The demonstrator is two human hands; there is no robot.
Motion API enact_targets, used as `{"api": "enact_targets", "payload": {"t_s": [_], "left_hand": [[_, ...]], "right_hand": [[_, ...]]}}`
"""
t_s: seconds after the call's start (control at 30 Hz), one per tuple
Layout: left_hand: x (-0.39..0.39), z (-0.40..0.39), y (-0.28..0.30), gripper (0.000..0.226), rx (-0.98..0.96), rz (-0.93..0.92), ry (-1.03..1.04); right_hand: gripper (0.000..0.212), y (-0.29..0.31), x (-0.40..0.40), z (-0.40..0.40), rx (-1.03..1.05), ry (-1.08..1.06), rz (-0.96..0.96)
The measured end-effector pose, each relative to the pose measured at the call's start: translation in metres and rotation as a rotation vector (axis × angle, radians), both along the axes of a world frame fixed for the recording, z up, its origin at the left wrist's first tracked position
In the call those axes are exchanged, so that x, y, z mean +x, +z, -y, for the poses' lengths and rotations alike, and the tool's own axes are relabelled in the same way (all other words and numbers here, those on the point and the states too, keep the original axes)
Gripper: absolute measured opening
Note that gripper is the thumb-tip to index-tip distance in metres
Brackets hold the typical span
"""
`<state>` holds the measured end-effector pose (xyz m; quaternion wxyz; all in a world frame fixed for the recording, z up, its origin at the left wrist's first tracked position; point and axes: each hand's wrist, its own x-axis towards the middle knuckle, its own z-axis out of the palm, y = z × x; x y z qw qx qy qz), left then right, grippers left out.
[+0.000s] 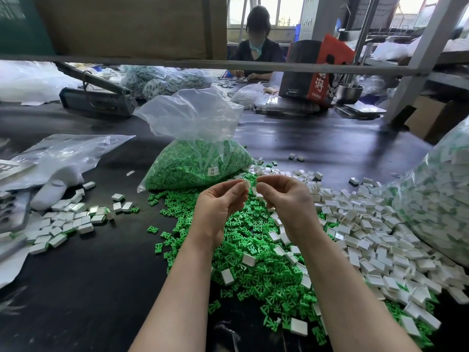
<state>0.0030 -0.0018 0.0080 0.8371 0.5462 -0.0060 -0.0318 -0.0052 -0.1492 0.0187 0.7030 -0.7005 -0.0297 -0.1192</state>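
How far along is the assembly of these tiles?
Early. A small batch of seemingly finished tiles lies at the left. The left hand pinches one white shell; whether the right hand holds an insert cannot be told. Left: heaps of green inserts, loose white shells and a full bag.

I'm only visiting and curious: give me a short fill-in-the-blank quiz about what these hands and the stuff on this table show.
1. The tile pinched by the left hand is ____.
2. The clear bag just beyond that hand holds ____ pieces.
3. The large heap of loose tiles lies on the person's ____ side.
Missing words: white; green; right.
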Motion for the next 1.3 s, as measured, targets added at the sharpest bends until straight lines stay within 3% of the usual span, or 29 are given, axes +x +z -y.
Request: {"api": "enact_targets", "payload": {"t_s": [0.6,0.8,1.3], "left_hand": [[0.0026,-0.0001,-0.0054,0.007,0.123,0.108,0.021],[0.0019,-0.0021,-0.0041,0.009,0.211,0.197,0.015],[0.0019,0.0014,-0.0025,0.007,0.362,0.262,0.045]], "right_hand": [[0.009,0.0002,-0.0003,0.0012,-0.202,-0.011,0.065],[0.006,-0.0036,0.0003,0.0055,-0.153,0.002,-0.008],[0.008,-0.0045,0.0029,0.007,-0.406,-0.01,0.024]]}}
